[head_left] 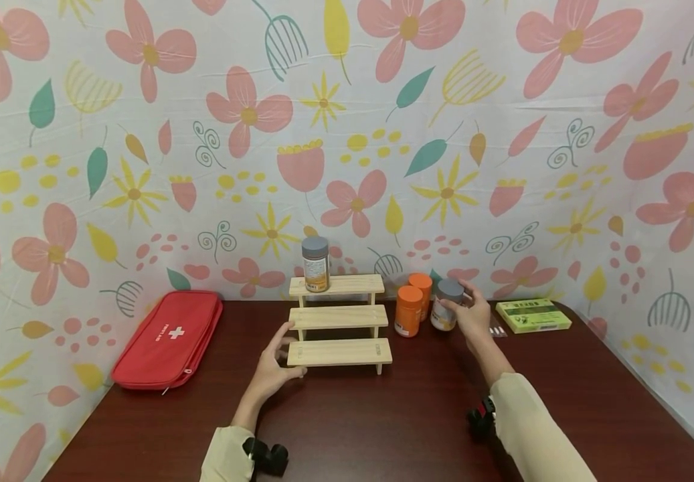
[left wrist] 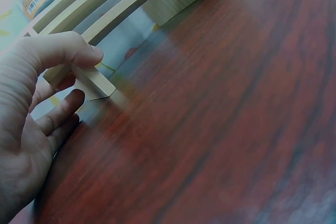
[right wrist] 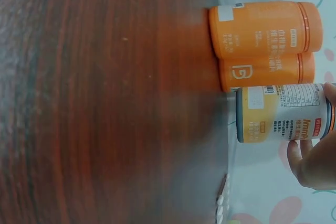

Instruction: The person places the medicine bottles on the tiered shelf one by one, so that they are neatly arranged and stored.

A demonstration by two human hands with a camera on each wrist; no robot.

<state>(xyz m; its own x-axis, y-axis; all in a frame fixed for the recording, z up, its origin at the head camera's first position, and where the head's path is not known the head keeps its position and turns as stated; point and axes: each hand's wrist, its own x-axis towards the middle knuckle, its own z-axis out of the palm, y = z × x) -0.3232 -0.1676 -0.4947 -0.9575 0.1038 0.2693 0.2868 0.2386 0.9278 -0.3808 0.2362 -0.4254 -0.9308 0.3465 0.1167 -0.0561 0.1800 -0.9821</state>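
A three-tier wooden stand stands mid-table. My left hand grips its left end; in the left wrist view the thumb lies against the lowest step, with fingers curled beyond it. On the top step is an upright jar with a grey lid. Right of the stand, my right hand holds a second grey-lidded jar near its lid, the thumb and fingers on either side. That jar has a white and yellow label and is upright; whether its base touches the table I cannot tell. Two orange jars stand just left of it.
A red first-aid pouch lies at the table's left. At the back right are a yellow-green box and a small blister pack beside the right hand. A floral cloth hangs behind the dark wooden table.
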